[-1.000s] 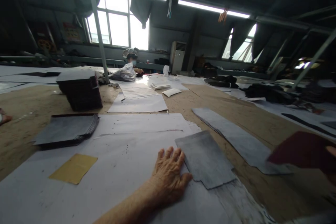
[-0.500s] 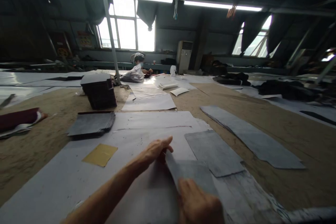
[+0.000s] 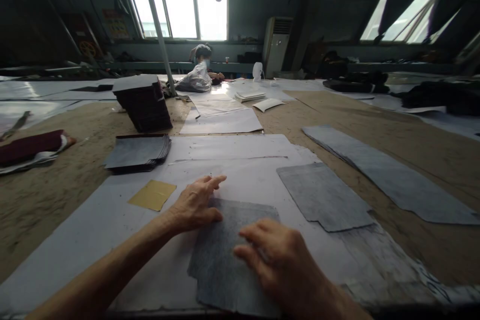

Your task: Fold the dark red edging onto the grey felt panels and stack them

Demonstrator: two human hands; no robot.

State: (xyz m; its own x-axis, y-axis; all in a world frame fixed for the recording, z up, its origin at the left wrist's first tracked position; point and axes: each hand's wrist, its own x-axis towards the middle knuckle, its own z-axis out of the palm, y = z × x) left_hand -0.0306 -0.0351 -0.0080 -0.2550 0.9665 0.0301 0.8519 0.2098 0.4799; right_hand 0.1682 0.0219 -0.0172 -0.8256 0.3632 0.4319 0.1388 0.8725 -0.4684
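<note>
A notched grey fabric-like piece [image 3: 225, 265] lies flat on the white sheet in front of me. At its upper left corner rests my left hand [image 3: 197, 203], fingers stretched forward and thumb spread along the piece's edge. Over the right part of the piece is my right hand [image 3: 279, 255], its thumb and forefinger apart with nothing visible between them. Whether its fingertips touch the surface I cannot tell. A similar grey piece [image 3: 324, 197] lies to the right, and a yellow square [image 3: 152, 195] lies left of my left hand.
Dark-edged grey pieces form a low stack [image 3: 137, 152] and a taller stack [image 3: 142, 105] at the left. Long grey strips [image 3: 390, 175] lie on the right of the brown table. A maroon roll [image 3: 32, 145] sits far left. A person [image 3: 203, 55] is across the table.
The grey piece was lifted and bent between my hands; now it lies flat, nearer and further left. My right hand has loosened its grip, and my left hand has spread. The view has tilted down.
</note>
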